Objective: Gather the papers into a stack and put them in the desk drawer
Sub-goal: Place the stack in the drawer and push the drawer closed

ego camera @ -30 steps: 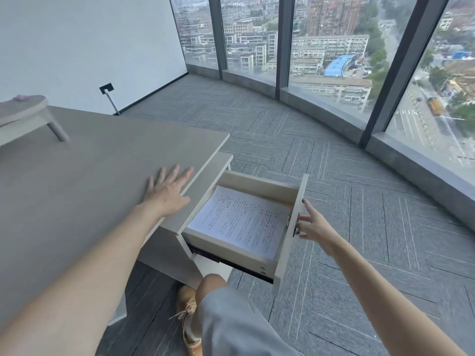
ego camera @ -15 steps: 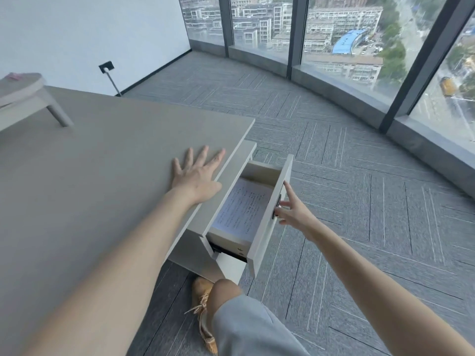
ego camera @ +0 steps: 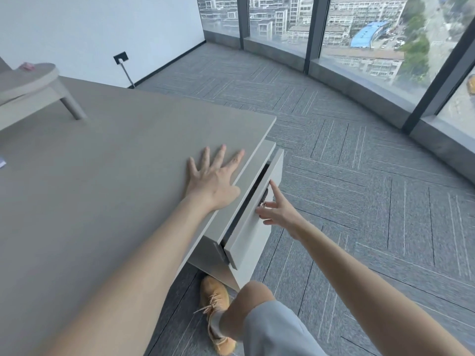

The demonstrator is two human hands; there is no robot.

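The desk drawer (ego camera: 253, 222) is a light grey box under the right end of the grey desk (ego camera: 102, 176). It stands almost closed, with only a narrow dark gap along its top. The papers are hidden inside it. My right hand (ego camera: 276, 210) rests against the drawer front at its dark handle, fingers spread and touching the panel. My left hand (ego camera: 213, 179) lies flat on the desk top near the right edge, fingers apart, holding nothing.
A low grey monitor stand (ego camera: 33, 86) sits on the desk at the back left. My knee (ego camera: 254, 301) and a tan shoe (ego camera: 217, 312) are right below the drawer. Grey carpet runs to the curved window wall (ego camera: 359, 80) on the right.
The drawer has slid in from wide open, with the papers showing, to almost closed. My right hand moved in with the drawer front. My left hand stayed flat on the desk.
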